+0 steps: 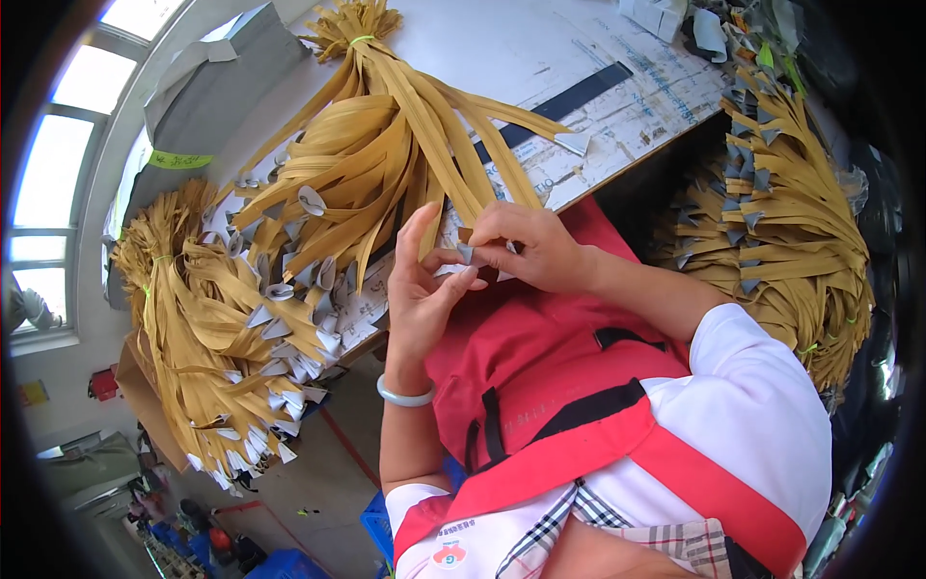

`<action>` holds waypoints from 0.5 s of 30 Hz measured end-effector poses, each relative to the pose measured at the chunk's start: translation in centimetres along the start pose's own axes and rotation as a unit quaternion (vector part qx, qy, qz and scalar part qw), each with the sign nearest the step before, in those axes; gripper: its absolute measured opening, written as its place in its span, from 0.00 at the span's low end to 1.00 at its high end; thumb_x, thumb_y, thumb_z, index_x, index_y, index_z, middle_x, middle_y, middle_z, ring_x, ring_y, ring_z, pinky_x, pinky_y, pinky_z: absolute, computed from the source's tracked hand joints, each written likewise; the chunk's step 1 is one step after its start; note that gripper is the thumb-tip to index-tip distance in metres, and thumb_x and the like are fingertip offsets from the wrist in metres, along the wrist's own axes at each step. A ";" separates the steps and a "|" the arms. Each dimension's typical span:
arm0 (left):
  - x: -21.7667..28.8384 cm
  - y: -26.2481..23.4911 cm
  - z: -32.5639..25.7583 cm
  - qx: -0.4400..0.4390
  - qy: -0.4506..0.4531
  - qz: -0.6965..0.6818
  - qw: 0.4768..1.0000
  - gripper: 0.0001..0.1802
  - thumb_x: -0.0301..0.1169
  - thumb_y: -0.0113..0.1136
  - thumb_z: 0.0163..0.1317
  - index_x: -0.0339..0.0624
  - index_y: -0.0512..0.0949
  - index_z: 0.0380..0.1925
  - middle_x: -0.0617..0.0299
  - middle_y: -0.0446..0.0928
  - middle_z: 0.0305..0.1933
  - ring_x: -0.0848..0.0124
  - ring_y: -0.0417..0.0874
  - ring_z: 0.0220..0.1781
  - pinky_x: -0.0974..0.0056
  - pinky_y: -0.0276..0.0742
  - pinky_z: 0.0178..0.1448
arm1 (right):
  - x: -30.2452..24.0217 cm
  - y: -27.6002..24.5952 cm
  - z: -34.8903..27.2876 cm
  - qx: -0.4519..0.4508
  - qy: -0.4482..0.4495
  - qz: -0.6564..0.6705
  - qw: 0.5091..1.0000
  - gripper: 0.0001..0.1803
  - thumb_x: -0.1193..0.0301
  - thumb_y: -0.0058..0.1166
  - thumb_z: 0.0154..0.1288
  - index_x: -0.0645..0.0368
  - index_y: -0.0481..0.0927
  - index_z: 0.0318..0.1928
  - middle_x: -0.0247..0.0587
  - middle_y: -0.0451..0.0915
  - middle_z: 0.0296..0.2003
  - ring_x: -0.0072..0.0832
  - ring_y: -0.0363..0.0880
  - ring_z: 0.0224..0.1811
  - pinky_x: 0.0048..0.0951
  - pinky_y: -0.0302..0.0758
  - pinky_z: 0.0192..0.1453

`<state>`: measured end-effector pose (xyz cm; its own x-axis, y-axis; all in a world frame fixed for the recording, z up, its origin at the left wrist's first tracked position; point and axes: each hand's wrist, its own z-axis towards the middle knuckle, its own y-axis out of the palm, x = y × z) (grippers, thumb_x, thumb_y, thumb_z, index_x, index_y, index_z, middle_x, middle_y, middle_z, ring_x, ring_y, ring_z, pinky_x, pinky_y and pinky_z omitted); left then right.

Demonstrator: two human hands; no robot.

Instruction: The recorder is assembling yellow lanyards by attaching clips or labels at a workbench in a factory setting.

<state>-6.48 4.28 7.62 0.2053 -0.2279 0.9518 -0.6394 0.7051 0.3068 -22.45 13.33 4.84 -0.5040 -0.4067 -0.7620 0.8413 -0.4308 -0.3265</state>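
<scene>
Both hands meet at the table [540, 58] edge: our right hand [535, 246] pinches a small grey tip [466, 253] of a tan strip [453, 154], our left hand [420, 289] half-open, fingertips touching it, beside bundles.

Obstacles: bundle of tan straps [386, 145] fanning across the table [540, 48] toward both hands, a second bundle [207, 318] hanging off the table's left edge, a third [791, 222] heaped at right. Free room: bare tabletop beyond the straps, upper centre; floor [328, 473] gap below left.
</scene>
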 end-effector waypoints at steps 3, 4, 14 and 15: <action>-0.3 -3.4 0.0 -0.066 -0.014 0.040 0.997 0.11 0.14 0.64 0.61 0.32 0.78 0.43 0.63 0.78 0.41 0.73 0.82 0.39 0.71 0.82 0.41 | -0.3 -0.1 0.0 -0.040 0.046 0.112 0.992 0.05 0.73 0.60 0.68 0.60 0.78 0.38 0.38 0.80 0.35 0.29 0.81 0.34 0.30 0.76 0.37; -0.5 -3.7 0.1 -0.076 -0.010 0.083 0.994 0.09 0.15 0.66 0.61 0.31 0.79 0.41 0.63 0.78 0.39 0.74 0.82 0.36 0.71 0.82 0.41 | -0.3 0.0 -0.2 -0.040 0.046 0.112 0.992 0.05 0.73 0.60 0.68 0.60 0.78 0.38 0.38 0.80 0.35 0.29 0.81 0.34 0.30 0.76 0.37; -0.7 -2.5 -3.5 -0.001 0.148 0.328 0.933 0.09 0.12 0.65 0.56 0.33 0.75 0.30 0.56 0.77 0.33 0.73 0.79 0.27 0.71 0.73 0.31 | -2.3 0.1 -1.9 -0.079 0.312 0.218 0.921 0.13 0.66 0.59 0.72 0.62 0.79 0.33 0.30 0.78 0.29 0.16 0.74 0.32 0.21 0.72 0.37; 0.0 -3.1 -4.5 0.006 0.187 0.351 0.917 0.08 0.12 0.65 0.57 0.33 0.75 0.30 0.57 0.76 0.33 0.74 0.78 0.27 0.72 0.74 0.32 | -3.0 -0.3 -2.3 -0.072 0.300 0.211 0.927 0.13 0.66 0.60 0.72 0.62 0.78 0.32 0.29 0.78 0.29 0.16 0.73 0.32 0.21 0.72 0.37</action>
<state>-1.18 5.15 6.66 -0.0215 0.5276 0.8492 -0.7194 0.5817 -0.3796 -20.70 16.51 5.96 0.0403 0.0260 -0.9988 0.9779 -0.2063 0.0340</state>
